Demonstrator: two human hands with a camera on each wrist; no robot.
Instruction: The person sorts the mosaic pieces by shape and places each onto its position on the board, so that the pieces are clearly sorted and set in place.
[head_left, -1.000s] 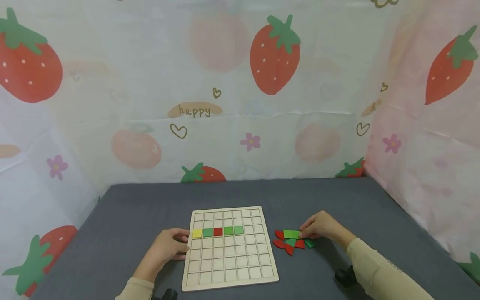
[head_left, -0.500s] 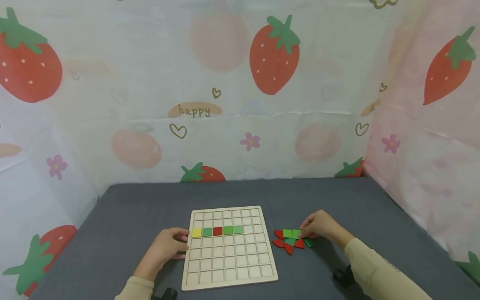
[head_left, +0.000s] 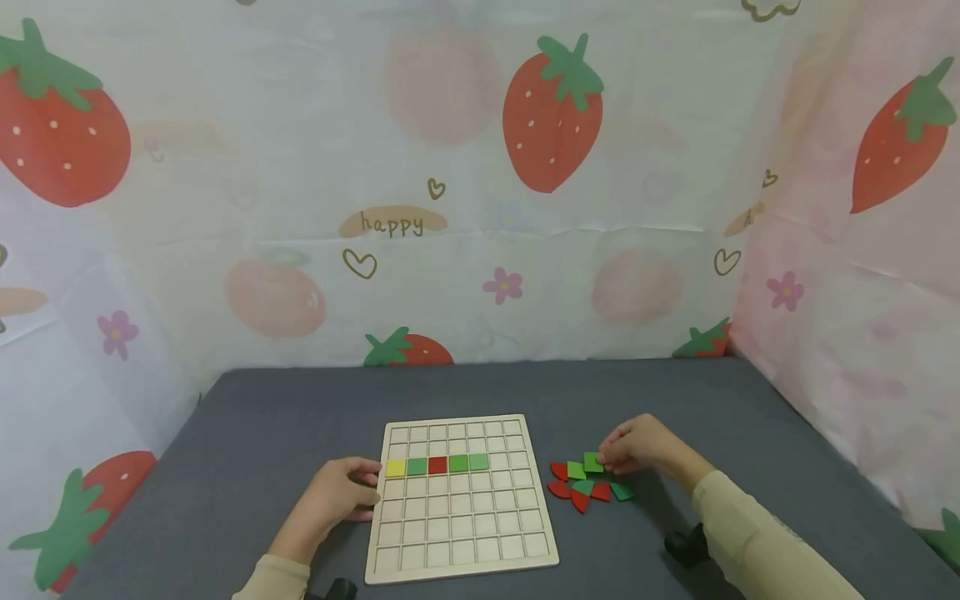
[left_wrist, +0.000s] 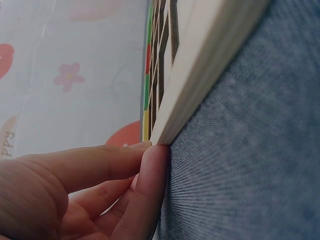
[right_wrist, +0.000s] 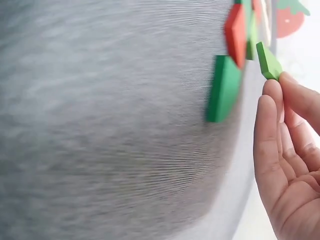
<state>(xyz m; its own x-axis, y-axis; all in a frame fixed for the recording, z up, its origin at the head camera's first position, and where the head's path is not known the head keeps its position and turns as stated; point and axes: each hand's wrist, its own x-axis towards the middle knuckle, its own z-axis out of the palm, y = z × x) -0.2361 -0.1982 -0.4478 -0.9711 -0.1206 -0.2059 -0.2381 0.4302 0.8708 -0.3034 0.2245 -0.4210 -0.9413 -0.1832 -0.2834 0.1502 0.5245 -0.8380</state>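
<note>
A pale wooden grid board (head_left: 462, 575) lies on the table. One of its rows holds a yellow, a red and several green square tiles. At the board's left edge, my left hand (head_left: 341, 493) grips the rim between thumb and fingers, with the fingertips at the edge in the left wrist view. My right hand (head_left: 637, 446) pinches a green square tile (right_wrist: 269, 62) by one edge, lifted above the table in the right wrist view. Below it lies a small group of loose pieces: a light green square (head_left: 575, 471), red quarter-round pieces (head_left: 558, 490) and a darker green piece (head_left: 622, 492).
A dark grey cloth (head_left: 285, 417) covers the table. A printed curtain (head_left: 480, 167) with strawberries stands behind and at both sides. Black wrist straps (head_left: 686, 546) show near the sleeves.
My right hand has raised the green square off the group, separating it from the light green square beside it. The left hand stays at the board's edge.
</note>
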